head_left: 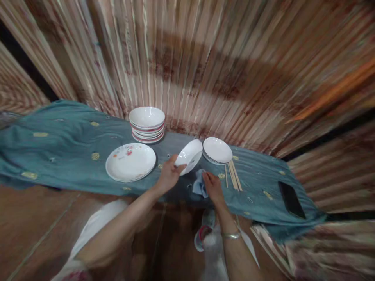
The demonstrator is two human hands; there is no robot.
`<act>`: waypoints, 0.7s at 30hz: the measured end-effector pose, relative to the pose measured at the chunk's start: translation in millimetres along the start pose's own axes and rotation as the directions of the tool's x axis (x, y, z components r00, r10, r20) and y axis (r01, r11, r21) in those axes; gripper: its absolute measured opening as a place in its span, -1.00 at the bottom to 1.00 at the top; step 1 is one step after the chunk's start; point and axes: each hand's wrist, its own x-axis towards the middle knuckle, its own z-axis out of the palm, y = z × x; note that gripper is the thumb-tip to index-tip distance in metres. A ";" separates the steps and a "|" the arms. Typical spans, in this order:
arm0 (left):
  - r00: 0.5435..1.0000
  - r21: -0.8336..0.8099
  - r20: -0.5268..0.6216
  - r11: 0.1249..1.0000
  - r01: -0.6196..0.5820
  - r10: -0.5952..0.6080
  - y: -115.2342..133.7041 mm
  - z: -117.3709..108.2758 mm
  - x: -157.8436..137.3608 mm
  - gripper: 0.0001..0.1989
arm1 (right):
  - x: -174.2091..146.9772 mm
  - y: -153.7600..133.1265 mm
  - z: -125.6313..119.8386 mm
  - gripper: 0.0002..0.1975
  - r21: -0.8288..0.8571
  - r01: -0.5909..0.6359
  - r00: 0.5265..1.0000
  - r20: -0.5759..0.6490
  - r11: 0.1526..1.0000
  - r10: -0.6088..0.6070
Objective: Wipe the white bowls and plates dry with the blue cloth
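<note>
My left hand (169, 174) grips the rim of a white plate (190, 154), which is tilted up above the cloth-covered table. Just right of it, my right hand (213, 186) pinches a light blue cloth (199, 185) that hangs from the fingers, apart from the plate. Behind and to the right lies a small stack of white plates (217, 150), with several wooden chopsticks (233, 175) in front of it. On the left is a large oval plate (130, 162) with a floral print. A stack of white bowls (147, 124) with red bands stands behind that.
A teal patterned tablecloth (73, 156) covers the long narrow table. Toward its right end lies a black phone (291, 199). A striped curtain (187, 70) hangs directly behind the table, and brown floor (38, 222) shows in front.
</note>
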 end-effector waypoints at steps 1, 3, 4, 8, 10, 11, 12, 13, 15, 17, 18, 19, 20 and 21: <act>0.997 0.046 0.034 0.996 -0.075 0.074 -1.9 0.7 -2.0 -0.82 | 3.2 2.3 -0.8 -0.58 0.061 -0.041 0.999 -0.031 0.997 0.042; 0.974 0.144 0.108 0.967 -0.213 0.198 -6.0 2.0 -6.2 -0.82 | 9.3 7.2 -2.5 -0.59 0.172 -0.100 0.990 -0.082 0.980 0.115; 0.957 0.197 0.148 0.941 -0.275 0.249 -8.1 2.6 -8.5 -0.81 | 11.9 9.8 -3.7 -0.59 0.221 -0.119 0.984 -0.103 0.968 0.145; 0.876 0.407 0.317 0.783 -0.471 0.362 -13.8 4.8 -20.0 -0.73 | 19.3 19.6 -10.2 -0.58 0.352 -0.137 0.964 -0.166 0.926 0.206; 0.832 0.445 0.393 0.711 -0.544 0.391 -14.1 5.4 -27.0 -0.70 | 20.8 23.1 -13.4 -0.59 0.280 -0.109 0.969 -0.183 0.954 0.164; 0.811 0.450 0.425 0.684 -0.575 0.402 -14.1 5.8 -30.3 -0.69 | 21.0 24.3 -14.5 -0.60 0.230 -0.092 0.972 -0.189 0.969 0.138; 0.793 0.451 0.452 0.662 -0.598 0.408 -14.3 6.4 -33.4 -0.68 | 20.8 25.3 -15.1 -0.61 0.176 -0.074 0.975 -0.193 0.982 0.108; 0.781 0.454 0.472 0.647 -0.613 0.409 -15.1 7.1 -36.1 -0.69 | 20.2 26.1 -15.2 -0.62 0.115 -0.052 0.979 -0.190 0.992 0.073; 0.767 0.462 0.500 0.626 -0.629 0.401 -18.8 9.6 -40.3 -0.73 | 18.2 27.4 -13.6 -0.65 -0.027 -0.012 0.985 -0.174 1.000 0.007; 0.762 0.467 0.518 0.618 -0.633 0.389 -25.3 13.0 -42.8 -0.75 | 16.0 28.8 -10.3 -0.68 -0.191 0.026 0.985 -0.161 0.981 -0.057; 0.762 0.465 0.522 0.621 -0.631 0.383 -29.0 14.7 -43.7 -0.75 | 15.3 29.7 -8.2 -0.69 -0.264 0.042 0.984 -0.156 0.964 -0.085; 0.764 0.459 0.522 0.630 -0.627 0.380 -32.7 16.2 -44.4 -0.74 | 14.8 30.8 -6.1 -0.69 -0.318 0.053 0.983 -0.153 0.947 -0.106; 0.767 0.449 0.521 0.643 -0.620 0.375 -36.0 17.2 -45.1 -0.72 | 14.6 31.9 -4.1 -0.68 -0.362 0.064 0.981 -0.148 0.930 -0.125; 0.771 0.436 0.518 0.660 -0.611 0.371 -38.5 17.6 -45.9 -0.69 | 14.5 33.0 -2.3 -0.66 -0.403 0.076 0.980 -0.137 0.912 -0.142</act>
